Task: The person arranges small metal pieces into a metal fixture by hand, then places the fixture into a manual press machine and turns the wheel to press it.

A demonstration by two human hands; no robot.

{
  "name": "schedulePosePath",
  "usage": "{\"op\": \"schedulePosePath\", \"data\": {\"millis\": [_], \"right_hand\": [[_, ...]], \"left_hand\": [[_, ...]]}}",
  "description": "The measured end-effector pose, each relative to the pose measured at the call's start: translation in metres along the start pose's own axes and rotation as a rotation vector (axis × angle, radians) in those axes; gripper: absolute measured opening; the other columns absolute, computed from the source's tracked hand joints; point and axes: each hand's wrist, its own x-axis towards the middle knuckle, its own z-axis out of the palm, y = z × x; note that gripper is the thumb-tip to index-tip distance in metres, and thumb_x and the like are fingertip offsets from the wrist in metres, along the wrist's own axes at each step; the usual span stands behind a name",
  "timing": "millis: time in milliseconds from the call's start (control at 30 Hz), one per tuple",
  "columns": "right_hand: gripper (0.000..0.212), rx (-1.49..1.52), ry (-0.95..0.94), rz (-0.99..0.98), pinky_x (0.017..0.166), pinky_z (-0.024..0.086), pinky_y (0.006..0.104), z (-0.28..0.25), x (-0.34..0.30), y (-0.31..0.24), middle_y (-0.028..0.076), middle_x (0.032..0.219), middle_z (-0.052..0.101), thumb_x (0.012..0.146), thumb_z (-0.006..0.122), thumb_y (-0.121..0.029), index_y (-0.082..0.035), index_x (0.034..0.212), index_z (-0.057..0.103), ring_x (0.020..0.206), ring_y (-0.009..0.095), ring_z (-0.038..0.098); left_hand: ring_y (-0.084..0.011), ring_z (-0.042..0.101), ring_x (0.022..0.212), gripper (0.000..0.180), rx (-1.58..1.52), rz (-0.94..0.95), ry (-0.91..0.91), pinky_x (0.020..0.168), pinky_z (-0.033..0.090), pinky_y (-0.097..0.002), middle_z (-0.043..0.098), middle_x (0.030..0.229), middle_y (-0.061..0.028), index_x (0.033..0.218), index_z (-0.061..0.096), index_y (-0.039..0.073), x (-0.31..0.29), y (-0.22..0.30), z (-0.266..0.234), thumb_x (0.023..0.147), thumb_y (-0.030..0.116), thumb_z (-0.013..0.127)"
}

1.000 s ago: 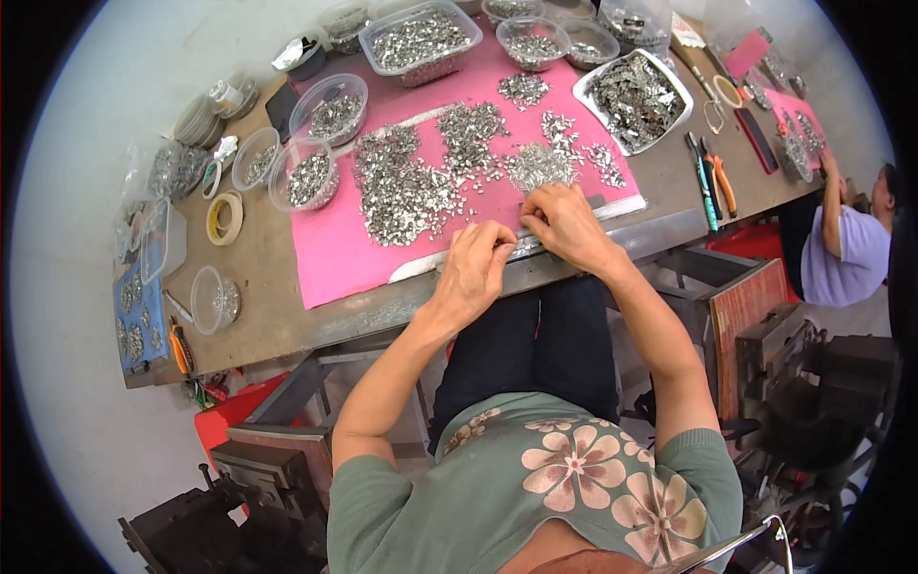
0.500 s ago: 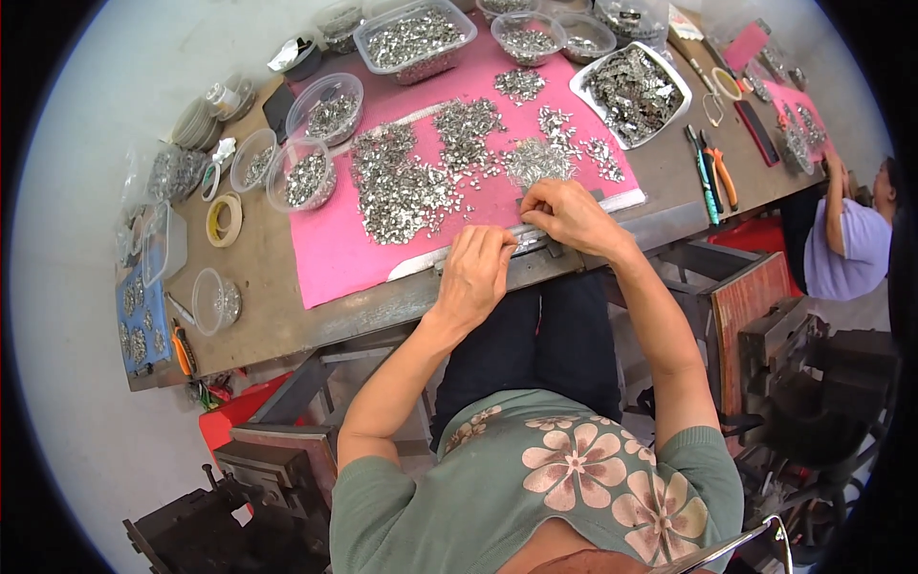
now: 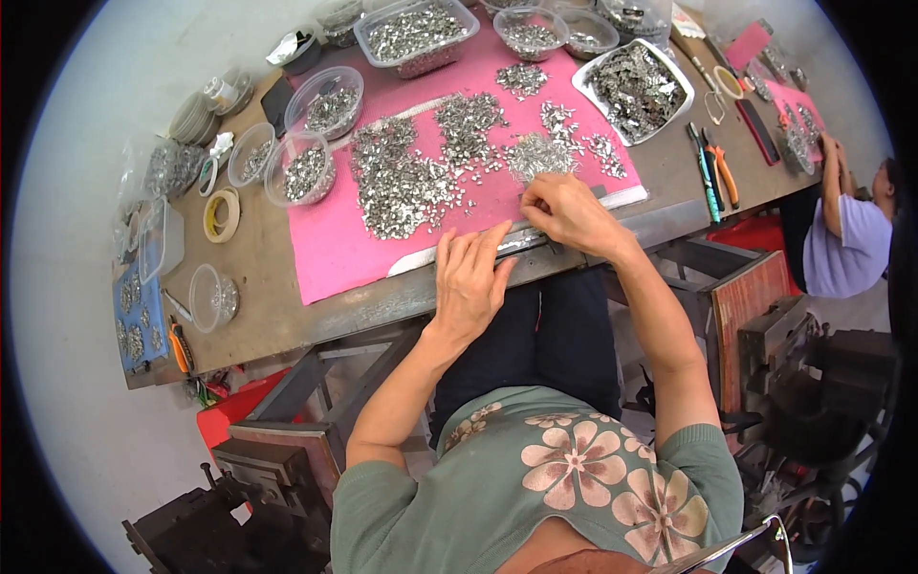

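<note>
My left hand (image 3: 469, 282) rests its fingertips at the left end of a narrow metal bar (image 3: 521, 242) on the bench's front edge. Its fingers and thumb are spread, and nothing shows in them. My right hand (image 3: 571, 214) is curled over the same bar with thumb and fingers pinched together. What sits in that pinch, if anything, is hidden. Just beyond the right hand lies a pile of thin silvery pins (image 3: 540, 156). Heaps of small shiny metal pieces (image 3: 406, 196) cover the pink cloth (image 3: 330, 253) further left.
Clear tubs (image 3: 301, 170) of metal bits line the left and back. A white tray (image 3: 685, 94) holds dark metal strips. Pliers (image 3: 724, 177) lie at right, masking tape (image 3: 222, 215) at left. Another person (image 3: 846, 234) sits at the far right.
My left hand has drawn back slightly from the right one, and its pinched fingers have spread. The right hand stays almost where it was, still pinched.
</note>
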Motion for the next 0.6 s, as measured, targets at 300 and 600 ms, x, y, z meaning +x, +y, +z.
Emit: {"op": "schedulePosePath", "data": {"millis": [300, 600], "right_hand": [[0.006, 0.207, 0.241, -0.035, 0.082, 0.047, 0.038, 0.032, -0.04, -0.022, 0.011, 0.094, 0.066, 0.09, 0.068, -0.004, 0.0, 0.092, 0.064, 0.088, 0.029, 0.063], [0.01, 0.034, 0.342, -0.124, 0.08, 0.044, 0.0402, 0.037, -0.042, -0.023, 0.01, 0.093, 0.064, 0.086, 0.07, -0.001, -0.003, 0.093, 0.063, 0.087, 0.03, 0.061]], "left_hand": [[-0.0319, 0.063, 0.103, 0.049, -0.018, -0.051, 0.047, 0.1, 0.042, -0.0478, 0.069, 0.11, -0.0133, 0.132, 0.06, 0.003, -0.006, -0.002, 0.006, 0.084, 0.002, 0.074], [-0.0322, 0.063, 0.102, 0.048, -0.034, -0.046, 0.055, 0.098, 0.044, -0.0458, 0.069, 0.109, -0.0141, 0.13, 0.06, 0.002, -0.005, -0.002, 0.007, 0.083, -0.001, 0.073]]}}
